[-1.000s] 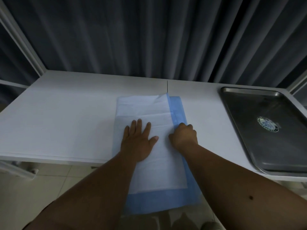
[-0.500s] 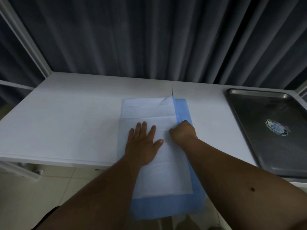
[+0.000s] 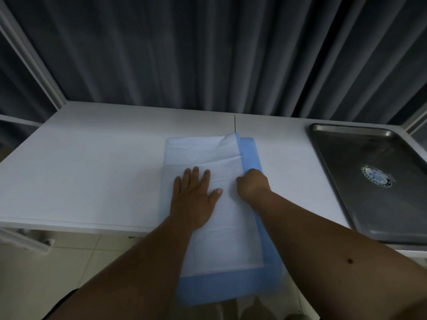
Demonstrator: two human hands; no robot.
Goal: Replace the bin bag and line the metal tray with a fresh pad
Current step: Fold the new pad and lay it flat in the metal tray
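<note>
A folded pad (image 3: pixel 203 155), white on top with a blue border, lies on the white table and hangs over the front edge. My left hand (image 3: pixel 195 197) presses flat on its white face, fingers spread. My right hand (image 3: pixel 253 184) is curled at the pad's right edge, fingers pinching the blue-and-white fold. The metal tray (image 3: pixel 342 158) sits at the right end of the table, bare inside apart from a round blue-and-white sticker (image 3: pixel 376 176). No bin or bin bag is in view.
The white table (image 3: pixel 92 169) has a seam down its middle. Dark pleated curtains (image 3: pixel 208 54) hang behind it. White frame bars (image 3: pixel 32 65) rise at the left, and tiled floor (image 3: pixel 46 273) shows below the front edge.
My right hand has slid a little further away along the pad's right edge. My left hand stays flat on the pad. The view has shifted slightly.
</note>
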